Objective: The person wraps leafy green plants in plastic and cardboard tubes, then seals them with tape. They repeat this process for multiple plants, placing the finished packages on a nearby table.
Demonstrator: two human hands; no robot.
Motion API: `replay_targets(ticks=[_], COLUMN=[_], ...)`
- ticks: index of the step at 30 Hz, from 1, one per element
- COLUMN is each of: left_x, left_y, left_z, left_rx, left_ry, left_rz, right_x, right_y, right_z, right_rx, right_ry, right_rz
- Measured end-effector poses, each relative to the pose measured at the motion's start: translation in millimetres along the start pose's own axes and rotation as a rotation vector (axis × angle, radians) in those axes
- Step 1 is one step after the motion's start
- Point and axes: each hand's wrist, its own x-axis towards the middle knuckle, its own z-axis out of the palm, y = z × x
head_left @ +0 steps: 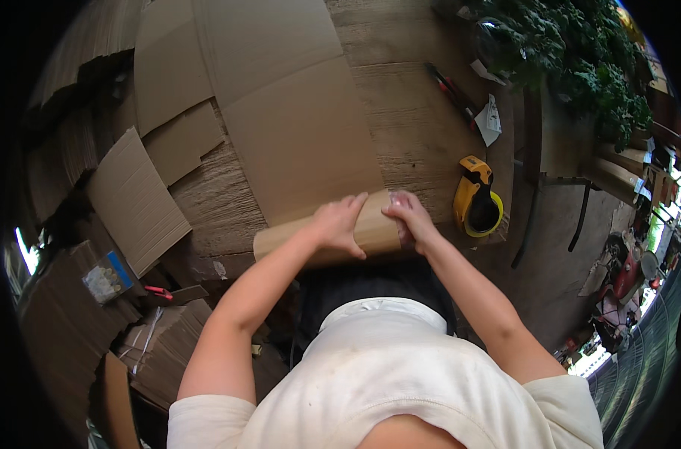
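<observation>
At the bench's near edge lies a light brown cardboard roll. My left hand grips it around its middle, thumb toward me and fingers over the top. My right hand is closed on its right end, where something shiny and clear, too small to make out, shows at the fingers. A long flat cardboard sheet lies just beyond the roll. To the right of my right hand rests a yellow-and-black tape dispenser with a yellow roll.
Cut cardboard pieces and stacks fill the left, with a bagged item among them. A red-and-black tool and paper slip lie at the back right, below leafy greenery. A red scooter stands far right.
</observation>
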Motion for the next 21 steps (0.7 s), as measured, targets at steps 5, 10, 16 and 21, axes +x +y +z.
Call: replay_targets(ticks=[5, 10, 16, 21], left_x=[-18.9, -22.7, -4.6, -15.3], left_y=[16.1, 11.4, 8.0, 40.1], left_z=[37.7, 46.6, 12.0, 27.5], left_rx=[-0.024, -0.02, -0.161, 0.189], left_ry=[0.067, 0.096, -0.081, 0.092], left_rz=[-0.046, -0.044, -0.15, -0.279], right_x=[-24.5, -40.8, -13.4, -9.8], right_y=[32.4, 29.4, 7.1, 7.6], right_z=[-2.2, 17.0, 27.1, 22.4], right_rx=[-0.173, -1.068, -1.004, -0.994], right_ry=[0.15, 0.315, 0.293, 0.28], right_rz=[-0.042, -0.873, -0.729, -0.73])
